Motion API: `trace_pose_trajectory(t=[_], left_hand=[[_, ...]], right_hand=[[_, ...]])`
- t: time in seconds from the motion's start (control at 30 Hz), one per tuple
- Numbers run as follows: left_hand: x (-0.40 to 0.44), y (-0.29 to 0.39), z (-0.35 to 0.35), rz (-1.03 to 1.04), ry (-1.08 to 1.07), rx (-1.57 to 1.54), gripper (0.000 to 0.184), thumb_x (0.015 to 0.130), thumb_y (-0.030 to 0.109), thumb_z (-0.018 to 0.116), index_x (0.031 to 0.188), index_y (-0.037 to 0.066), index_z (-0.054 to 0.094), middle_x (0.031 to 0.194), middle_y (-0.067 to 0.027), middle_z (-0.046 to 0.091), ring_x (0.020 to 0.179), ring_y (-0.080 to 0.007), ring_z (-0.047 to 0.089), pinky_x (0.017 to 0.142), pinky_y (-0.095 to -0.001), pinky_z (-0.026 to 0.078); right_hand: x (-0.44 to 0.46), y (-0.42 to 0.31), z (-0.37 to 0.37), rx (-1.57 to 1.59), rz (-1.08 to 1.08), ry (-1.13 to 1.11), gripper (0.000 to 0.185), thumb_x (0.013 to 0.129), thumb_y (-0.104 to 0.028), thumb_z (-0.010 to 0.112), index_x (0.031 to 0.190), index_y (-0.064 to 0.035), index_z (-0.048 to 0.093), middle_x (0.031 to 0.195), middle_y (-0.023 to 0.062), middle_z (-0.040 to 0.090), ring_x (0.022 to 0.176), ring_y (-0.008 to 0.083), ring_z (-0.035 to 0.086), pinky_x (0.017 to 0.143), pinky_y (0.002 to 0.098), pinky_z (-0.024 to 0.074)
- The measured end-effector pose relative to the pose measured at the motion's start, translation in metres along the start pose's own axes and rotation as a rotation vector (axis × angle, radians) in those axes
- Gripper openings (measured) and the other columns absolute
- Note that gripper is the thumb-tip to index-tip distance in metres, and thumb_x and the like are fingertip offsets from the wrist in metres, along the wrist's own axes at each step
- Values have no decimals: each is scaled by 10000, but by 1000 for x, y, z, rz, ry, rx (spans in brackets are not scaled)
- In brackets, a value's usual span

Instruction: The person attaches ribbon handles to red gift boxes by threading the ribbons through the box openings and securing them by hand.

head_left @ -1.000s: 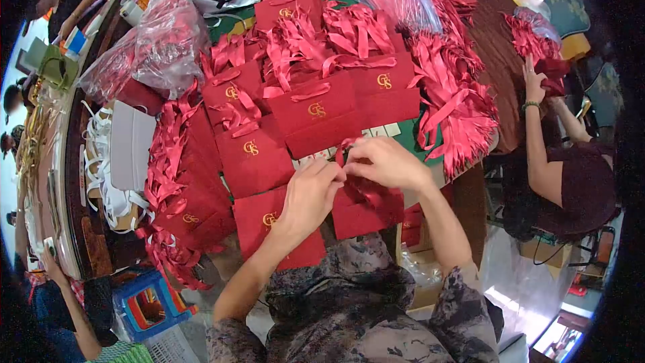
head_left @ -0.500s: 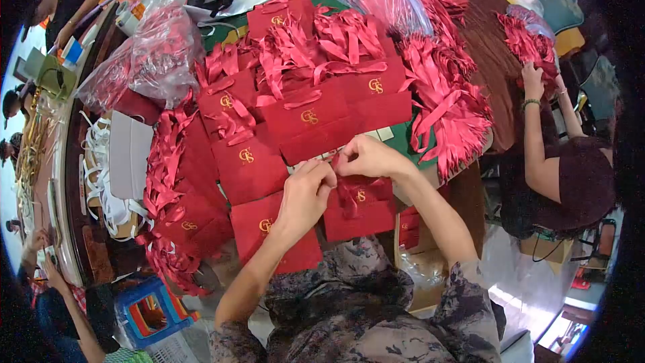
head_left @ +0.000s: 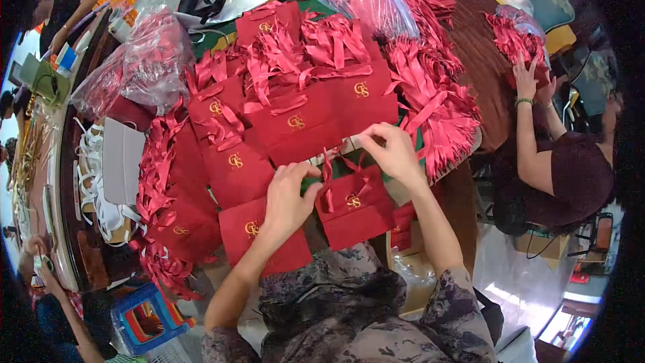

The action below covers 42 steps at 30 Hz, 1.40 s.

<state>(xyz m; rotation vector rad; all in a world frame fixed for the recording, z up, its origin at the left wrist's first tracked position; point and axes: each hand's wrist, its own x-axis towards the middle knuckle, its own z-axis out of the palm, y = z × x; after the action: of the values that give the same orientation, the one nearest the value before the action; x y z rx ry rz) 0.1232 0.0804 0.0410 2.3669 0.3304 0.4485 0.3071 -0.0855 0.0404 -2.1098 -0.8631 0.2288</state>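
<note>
A red paper gift bag (head_left: 354, 212) with a gold printed logo lies in front of me, tilted a little. Its red ribbon (head_left: 329, 181) loops loosely above the bag's top edge. To the left of that ribbon, my left hand (head_left: 287, 196) hovers with thumb and fingers apart, over the corner of another red bag (head_left: 259, 232). My right hand (head_left: 395, 156) is curled at the upper right of the bag, thumb and forefinger pinched together. Whether ribbon is between those fingertips is too small to make out.
Stacked red bags (head_left: 295, 124) with ribbon handles fill the table ahead. Ribboned bags (head_left: 437, 121) heap at the right, and plastic-wrapped ones (head_left: 158, 60) lie at the left. A blue stool (head_left: 144, 316) stands lower left. A co-worker (head_left: 564, 168) handles red ribboned bags at the right.
My hands have moved apart from their close position over the ribbon. My left fingers have opened, and the ribbon loops now show. The view has shifted slightly.
</note>
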Motion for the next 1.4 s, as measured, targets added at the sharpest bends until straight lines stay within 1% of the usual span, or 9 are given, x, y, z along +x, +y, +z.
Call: trace_pose_trajectory(t=[0.3,0.67,0.97,1.07,1.13,1.17,1.27,1.33,1.4], left_hand=[[28,5,26,-162,-64,249,420,764,429,809,929,65,682,685,-83,691,678,-286,699,612,-429,536],[36,9,40,-171,63,10,236,871,277,709,892,41,718,699,-130,698,619,-301,683,596,-397,526],[33,22,36,-163,45,-170,191,892,236,691,917,55,747,522,-78,563,417,-165,501,454,-353,385],[33,23,32,-209,-48,-155,184,886,227,703,934,55,746,626,-81,627,568,-180,594,564,-347,455],[32,15,35,68,192,-62,225,878,220,716,1005,35,724,866,-107,686,831,-219,646,755,-364,493],[27,11,34,17,175,-72,447,877,276,737,1227,25,619,1159,-154,637,1052,-261,600,921,-376,457],[10,23,24,-253,88,-251,751,815,353,789,1375,-6,440,1210,-244,589,1193,-361,546,992,-458,447],[3,16,23,-144,-164,-390,877,788,322,819,1420,-42,332,1327,-308,532,1266,-397,532,1059,-431,424],[-2,22,24,-210,-224,-472,759,815,104,784,1429,-39,361,1366,-191,531,1270,-237,518,1116,-372,367]], right_hand=[[-12,8,11,-320,137,-1,336,833,-348,744,783,-17,713,720,142,688,678,322,678,658,411,523],[-19,9,26,361,49,33,165,910,-135,675,999,4,669,854,97,707,785,171,680,718,309,523],[-21,-3,26,564,25,-131,191,939,-123,643,1065,11,696,1013,90,728,958,148,669,870,297,509],[-19,-8,21,508,7,-137,171,954,-126,632,1033,16,686,968,69,716,913,125,653,831,275,506],[-17,-4,18,582,36,-109,151,970,-126,618,1026,1,676,933,29,693,846,91,619,762,246,486],[-16,-2,15,655,65,-80,134,986,-126,604,1019,-13,667,899,-11,669,778,58,584,694,218,467],[-12,13,1,681,184,28,123,992,-162,612,1022,-62,676,820,-61,613,660,20,486,587,186,384],[-10,19,-4,760,210,58,120,989,-171,620,1020,-70,678,824,-64,616,667,16,497,588,179,387],[-8,21,-8,778,224,68,163,991,-185,616,1048,-48,683,874,-51,644,720,20,523,585,186,389]])
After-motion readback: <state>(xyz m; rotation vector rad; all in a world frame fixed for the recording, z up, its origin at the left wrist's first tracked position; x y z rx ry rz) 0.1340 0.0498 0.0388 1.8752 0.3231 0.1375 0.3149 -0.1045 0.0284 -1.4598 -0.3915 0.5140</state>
